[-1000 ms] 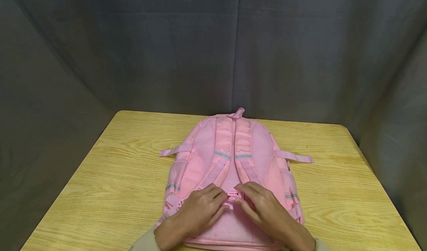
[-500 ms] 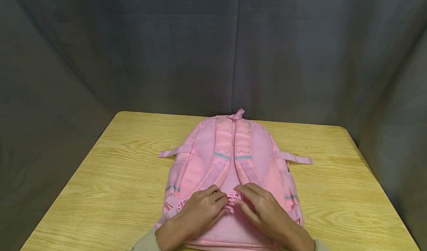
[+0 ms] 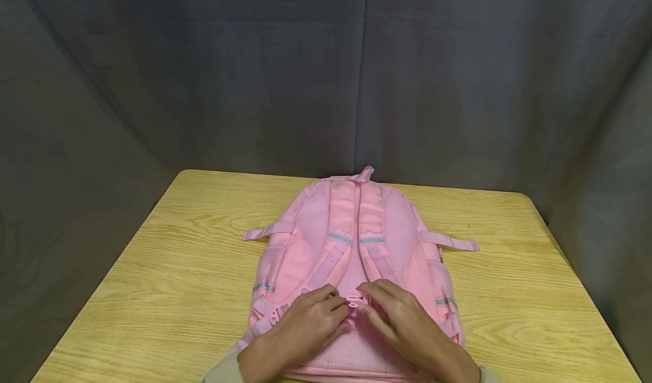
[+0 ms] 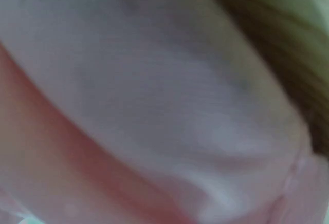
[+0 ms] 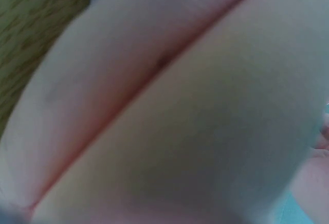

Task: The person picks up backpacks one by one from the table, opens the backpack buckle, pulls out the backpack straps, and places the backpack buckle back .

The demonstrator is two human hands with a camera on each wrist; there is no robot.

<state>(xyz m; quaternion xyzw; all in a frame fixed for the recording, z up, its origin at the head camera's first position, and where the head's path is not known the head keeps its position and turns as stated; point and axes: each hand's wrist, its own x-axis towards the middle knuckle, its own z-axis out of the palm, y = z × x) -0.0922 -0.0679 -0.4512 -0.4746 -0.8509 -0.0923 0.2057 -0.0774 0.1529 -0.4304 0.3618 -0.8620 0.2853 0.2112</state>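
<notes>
A pink backpack (image 3: 346,350) lies with its strap side up on the table, top end away from me. Low on its back, a pink plastic side-release buckle (image 3: 355,298) sits between my two hands. From the left, my left hand (image 3: 312,322) pinches the buckle's strap side with curled fingers, the thumb lower. My right hand (image 3: 402,318) holds the buckle's other side between thumb and fingertips. Whether its halves are fully joined cannot be made out. Both wrist views are filled by blurred skin close up, hiding the fingertips.
The wooden table (image 3: 168,258) extends to both sides of the bag. Two loose strap ends, one left (image 3: 267,230) and one right (image 3: 450,240), stick out over it. A second buckle (image 3: 277,314) lies by the left wrist. Dark grey curtains (image 3: 265,77) surround the table's back and sides.
My left thumb has shifted slightly downward, and the small pink strap end beside it shows less. The buckle has tilted a little between the fingers; the backpack stays put.
</notes>
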